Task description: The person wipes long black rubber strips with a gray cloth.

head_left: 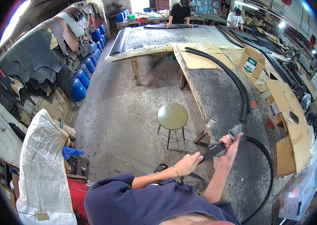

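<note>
My left hand (188, 164) has its fingers closed on a flat black strip (211, 152), whose loose end hangs toward the floor. My right hand (229, 148) is wrapped round a crumpled grey piece like a rag (235, 130), which bunches about the strip. Beyond the right hand, thin black strips (268, 159) curve in a wide loop over the dark worktable (218, 95) and back toward my body. Farther up this table lies a bundle of long black strips (235, 80), partly on flat cardboard (203, 60).
A round stool (172, 116) stands left of the table. Cardboard boxes (251, 63) and a phone (294, 117) line the right side. Across the far table (158, 39) a person (181, 15) handles a dark strip; another person (235, 18) works farther right. Blue drums (79, 89) and draped hides (34, 48) stand left.
</note>
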Demonstrator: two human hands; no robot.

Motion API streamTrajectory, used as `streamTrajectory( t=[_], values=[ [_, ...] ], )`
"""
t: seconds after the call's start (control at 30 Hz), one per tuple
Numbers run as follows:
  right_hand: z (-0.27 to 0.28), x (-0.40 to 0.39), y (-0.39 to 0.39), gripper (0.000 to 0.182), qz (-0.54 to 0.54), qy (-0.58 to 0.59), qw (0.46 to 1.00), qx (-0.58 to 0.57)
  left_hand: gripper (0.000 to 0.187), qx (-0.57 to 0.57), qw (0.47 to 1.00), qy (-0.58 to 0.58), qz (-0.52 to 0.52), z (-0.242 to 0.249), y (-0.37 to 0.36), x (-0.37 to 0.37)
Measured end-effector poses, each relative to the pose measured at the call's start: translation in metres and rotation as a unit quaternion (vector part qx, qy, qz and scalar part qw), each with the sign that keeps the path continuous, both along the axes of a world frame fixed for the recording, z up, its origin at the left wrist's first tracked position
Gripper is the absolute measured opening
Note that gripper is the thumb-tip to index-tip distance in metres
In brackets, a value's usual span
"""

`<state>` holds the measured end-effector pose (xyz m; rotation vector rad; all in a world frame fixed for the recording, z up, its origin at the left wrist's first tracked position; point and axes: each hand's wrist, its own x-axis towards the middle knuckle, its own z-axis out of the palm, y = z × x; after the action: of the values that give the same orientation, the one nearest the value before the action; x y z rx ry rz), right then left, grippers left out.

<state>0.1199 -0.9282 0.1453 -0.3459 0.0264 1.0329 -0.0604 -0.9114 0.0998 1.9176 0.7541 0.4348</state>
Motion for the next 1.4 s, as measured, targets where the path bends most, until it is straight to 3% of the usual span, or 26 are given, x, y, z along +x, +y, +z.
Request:
streamTrajectory(
  t=[0.13, 0.23, 0.37, 0.43, 0.5, 0.57, 0.63, 0.77, 0.83, 0.87, 0.9, 0.93, 0.97, 1.0, 1.03, 1.07, 1.1, 1.17, 1.23, 1.33, 1.4],
  values=[
    [0.007, 0.057, 0.001, 0.043, -0.151, -0.128, 0.979, -0.05, 0.027, 0.029, 0.998, 0.009, -0.051, 0.009, 0.016, -0.042],
    [0.003, 0.101, -0.006, 0.047, -0.091, -0.024, 0.991, 0.09, 0.026, 0.014, 0.995, -0.06, -0.082, 0.005, 0.03, -0.061],
    [-0.013, 0.137, -0.015, 0.049, -0.216, 0.004, 0.971, 0.105, 0.028, -0.014, 0.988, -0.095, -0.124, 0.013, 0.052, -0.068],
    [-0.058, 0.174, -0.027, 0.06, -0.282, -0.095, 0.951, 0.081, 0.027, -0.034, 0.983, -0.11, -0.144, 0.015, 0.059, -0.076],
    [-0.053, 0.149, -0.028, 0.061, -0.279, -0.146, 0.948, 0.051, 0.026, -0.05, 0.977, -0.128, -0.166, 0.015, 0.068, -0.079],
    [-0.042, 0.106, -0.024, 0.058, -0.282, -0.103, 0.952, 0.053, 0.024, -0.305, 0.925, -0.163, -0.154, 0.015, 0.074, -0.08],
    [-0.057, 0.075, -0.024, 0.05, -0.22, -0.079, 0.965, 0.117, 0.02, -0.345, 0.902, -0.208, -0.156, 0.029, 0.082, -0.071],
    [-0.004, -0.078, 0.03, 0.054, -0.191, -0.117, 0.974, 0.026, 0.018, -0.289, 0.919, -0.235, -0.126, 0.015, 0.101, -0.03],
    [-0.041, -0.117, 0.048, 0.054, -0.134, -0.258, 0.957, -0.006, 0.017, -0.267, 0.93, -0.221, -0.119, -0.009, 0.114, -0.016],
    [-0.036, -0.127, 0.054, 0.051, -0.147, -0.377, 0.912, -0.069, 0.019, 0.098, 0.964, -0.234, -0.082, -0.024, 0.121, -0.013],
    [-0.032, -0.138, 0.06, 0.048, -0.166, -0.491, 0.843, -0.142, 0.021, 0.278, 0.93, -0.228, -0.077, -0.025, 0.124, -0.011],
    [-0.027, -0.148, 0.067, 0.045, -0.19, -0.581, 0.763, -0.209, 0.023, 0.451, 0.863, -0.223, -0.036, -0.021, 0.127, -0.011],
    [-0.019, -0.155, 0.068, 0.042, -0.195, -0.567, 0.758, -0.255, 0.02, 0.253, 0.945, -0.207, -0.031, -0.017, 0.125, -0.013],
    [-0.026, -0.158, 0.07, 0.042, -0.198, -0.564, 0.759, -0.257, 0.018, 0.043, 0.983, -0.178, -0.025, -0.009, 0.123, -0.017],
    [-0.039, -0.161, 0.073, 0.041, -0.213, -0.499, 0.796, -0.267, 0.017, -0.168, 0.976, -0.141, -0.015, -0.006, 0.124, -0.019],
    [-0.048, -0.162, 0.074, 0.041, -0.223, -0.435, 0.828, -0.273, 0.016, 0.028, 0.961, -0.27, 0.046, -0.008, 0.122, -0.014],
    [-0.052, -0.159, 0.07, 0.041, -0.219, -0.439, 0.828, -0.271, 0.016, 0.029, 0.96, -0.273, 0.052, -0.012, 0.123, -0.016],
    [-0.059, -0.149, 0.061, 0.042, -0.035, -0.201, 0.969, -0.14, 0.015, 0.086, 0.984, -0.154, 0.007, -0.022, 0.125, -0.021],
    [-0.06, -0.148, 0.068, 0.042, -0.043, -0.229, 0.955, -0.185, 0.016, 0.117, 0.979, -0.166, 0.004, -0.014, 0.122, -0.025],
    [-0.062, -0.15, 0.079, 0.044, -0.058, -0.253, 0.924, -0.282, 0.018, 0.267, 0.961, -0.071, -0.012, -0.02, 0.129, -0.026],
    [-0.065, -0.152, 0.087, 0.043, -0.057, -0.224, 0.931, -0.283, 0.017, 0.251, 0.967, -0.004, -0.041, -0.023, 0.135, -0.027]
  ],
)
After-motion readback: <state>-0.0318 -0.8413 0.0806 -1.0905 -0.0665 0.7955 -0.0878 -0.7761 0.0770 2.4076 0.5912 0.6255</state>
